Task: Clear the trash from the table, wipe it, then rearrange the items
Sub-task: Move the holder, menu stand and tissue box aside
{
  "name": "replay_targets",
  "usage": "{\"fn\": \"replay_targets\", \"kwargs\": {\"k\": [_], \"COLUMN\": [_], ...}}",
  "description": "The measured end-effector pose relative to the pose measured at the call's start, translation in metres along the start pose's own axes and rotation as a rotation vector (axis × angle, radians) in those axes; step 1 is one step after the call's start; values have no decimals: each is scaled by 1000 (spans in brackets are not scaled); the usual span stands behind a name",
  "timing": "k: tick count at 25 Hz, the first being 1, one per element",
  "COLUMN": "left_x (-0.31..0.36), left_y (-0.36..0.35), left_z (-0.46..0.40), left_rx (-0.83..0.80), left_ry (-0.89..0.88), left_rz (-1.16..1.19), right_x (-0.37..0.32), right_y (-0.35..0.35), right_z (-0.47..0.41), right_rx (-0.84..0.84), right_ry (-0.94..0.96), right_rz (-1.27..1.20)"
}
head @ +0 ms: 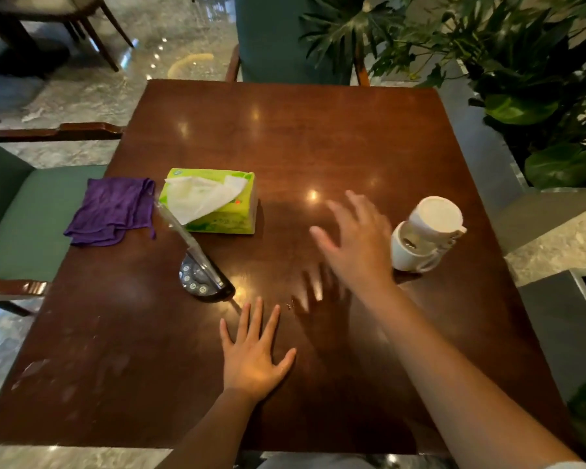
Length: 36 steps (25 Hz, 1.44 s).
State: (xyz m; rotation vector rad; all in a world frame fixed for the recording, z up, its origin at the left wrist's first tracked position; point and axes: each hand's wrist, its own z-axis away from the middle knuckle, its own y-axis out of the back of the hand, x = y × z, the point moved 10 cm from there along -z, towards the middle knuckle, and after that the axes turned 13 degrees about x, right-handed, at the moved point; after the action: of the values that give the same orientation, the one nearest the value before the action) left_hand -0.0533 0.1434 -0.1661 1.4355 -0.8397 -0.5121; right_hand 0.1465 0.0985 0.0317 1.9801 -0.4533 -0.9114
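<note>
A dark wooden table (318, 137) fills the view. On its left edge lies a crumpled purple cloth (112, 209). Beside it stands a green tissue pack (214, 201) with a white tissue sticking out. In front of that sits a clear acrylic sign stand on a dark half-round base (202, 277). A white table lamp (427, 233) stands at the right. My left hand (254, 353) rests flat on the table, fingers spread, holding nothing. My right hand (356, 238) hovers blurred above the table, fingers apart, just left of the lamp.
Green upholstered chairs stand at the left (31, 211) and the far side (271, 38). Leafy plants in a planter (521, 79) crowd the right. A tiny speck (290, 304) lies near my left fingertips. Pale smears mark the table's near-left part (65, 374).
</note>
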Motion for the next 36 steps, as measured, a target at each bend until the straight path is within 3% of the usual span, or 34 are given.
{"fn": "replay_targets", "kwargs": {"k": [2,5,9,12,16,21,25,30,36], "left_x": [-2,0,-2,-3,-1,-2,-3,-3,2], "left_y": [0,0,2,3,2,0,2,-2,11], "left_z": [0,0,0,1,-1,-1,0,1,-3], "left_rx": [-12,-27,-22,-15,-29,-47,-10,-43,15], "left_ry": [2,-8,4,8,-12,-16,-20,-19,-21], "left_rz": [11,58,106,122,92,23,-15,-61,-2], "right_x": [-82,-169,-205,-208,-194,-168,-128,-40,40], "right_y": [-13,-34,-70,-77,-80,-60,13,89,88], "right_z": [-1,7,28,29,23,-4,-27,-78,-112], "right_rx": [-34,-95,-188,-207,-216,-114,170,446,474], "right_ry": [167,381,587,585,481,335,292,123,78], "right_rz": [-177,-187,-15,-28,-80,-223,-400,-336,-119]}}
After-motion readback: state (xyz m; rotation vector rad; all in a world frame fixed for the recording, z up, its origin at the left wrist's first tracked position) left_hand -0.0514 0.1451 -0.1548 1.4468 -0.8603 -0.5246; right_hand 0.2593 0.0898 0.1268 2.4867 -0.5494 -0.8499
